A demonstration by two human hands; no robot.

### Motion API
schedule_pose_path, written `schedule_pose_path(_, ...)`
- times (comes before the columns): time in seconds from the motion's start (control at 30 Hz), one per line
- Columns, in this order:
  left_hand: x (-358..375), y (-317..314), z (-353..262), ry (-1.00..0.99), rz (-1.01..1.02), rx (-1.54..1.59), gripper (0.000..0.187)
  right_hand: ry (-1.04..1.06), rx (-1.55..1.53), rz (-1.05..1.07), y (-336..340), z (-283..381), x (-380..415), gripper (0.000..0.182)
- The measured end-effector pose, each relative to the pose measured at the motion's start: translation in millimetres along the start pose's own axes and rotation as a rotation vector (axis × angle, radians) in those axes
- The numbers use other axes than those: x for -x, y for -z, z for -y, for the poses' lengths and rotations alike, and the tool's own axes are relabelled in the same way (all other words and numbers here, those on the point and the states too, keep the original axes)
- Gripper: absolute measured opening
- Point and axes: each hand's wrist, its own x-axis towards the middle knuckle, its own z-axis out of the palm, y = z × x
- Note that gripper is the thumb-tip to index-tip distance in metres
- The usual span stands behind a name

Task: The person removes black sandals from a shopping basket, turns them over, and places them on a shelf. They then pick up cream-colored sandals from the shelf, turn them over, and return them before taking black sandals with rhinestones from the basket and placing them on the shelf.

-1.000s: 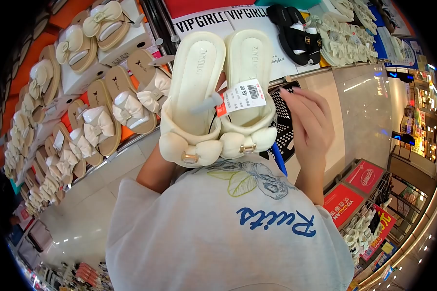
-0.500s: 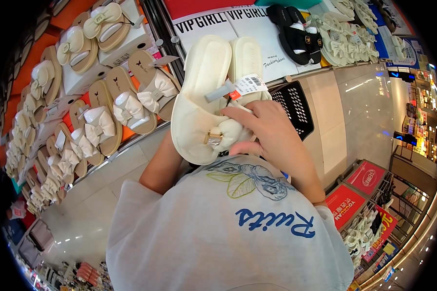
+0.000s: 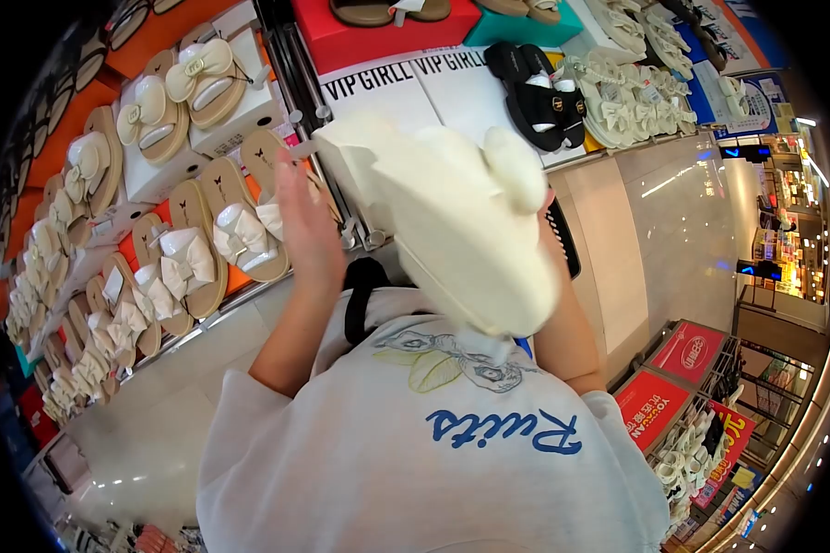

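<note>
A pair of cream slippers (image 3: 475, 244), smeared by motion, is held up in front of my chest, tilted, with a sole or side toward me. A puffy strap bulges at the upper right. My right hand (image 3: 553, 249) grips the pair from the right; most of its fingers are hidden behind it. To the left, my left hand (image 3: 311, 230) is raised and open, its fingers stretched out and blurred. It is apart from the slippers, in front of the displayed bow sandals (image 3: 243, 230), and holds nothing.
Beige bow sandals fill the sloped rack (image 3: 186, 253) on the left. White shoe boxes (image 3: 415, 97) lie ahead, with black sandals (image 3: 542, 97) and pale bow sandals (image 3: 632, 101) beside them. A black perforated item (image 3: 563, 244) is partly hidden. Tiled floor (image 3: 687, 217) runs along the right.
The slippers have turned from insoles and straps showing to a sole or side. My left hand has come out from behind them to the left; my right hand has gone from their front to behind.
</note>
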Motion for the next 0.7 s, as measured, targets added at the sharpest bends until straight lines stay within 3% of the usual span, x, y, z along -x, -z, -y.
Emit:
schedule_pose_path(0.07,-2,-5,-12,-0.205,0.097,-0.126,0.054,0.014,-0.104,-0.017,2,-8,2,0.030)
schedule_pose_path(0.1,-2,0,-16,-0.196,0.098,-0.126,0.054,0.007,-0.130,-0.029,1,-14,9,0.030)
schedule_pose_path(0.17,-5,16,-28,-0.065,0.427,-0.270,0.052,-0.014,-0.147,-0.055,0,-24,15,0.029)
schedule_pose_path(0.2,-4,22,-34,0.034,0.363,-0.359,0.050,-0.025,-0.151,-0.070,-1,-30,20,0.029)
schedule_pose_path(0.33,8,13,-55,0.079,0.345,-0.437,0.046,-0.046,-0.161,-0.126,-5,-55,31,0.029)
schedule_pose_path(0.4,17,7,-66,0.081,0.363,-0.679,0.044,-0.062,-0.164,-0.135,-8,-68,31,0.029)
schedule_pose_path(0.53,21,3,-73,0.218,0.394,-0.457,0.046,-0.103,-0.169,-0.127,-12,-80,27,0.029)
schedule_pose_path(0.7,20,-2,-71,0.239,0.338,-0.455,0.045,-0.126,-0.146,-0.132,-13,-90,23,0.029)
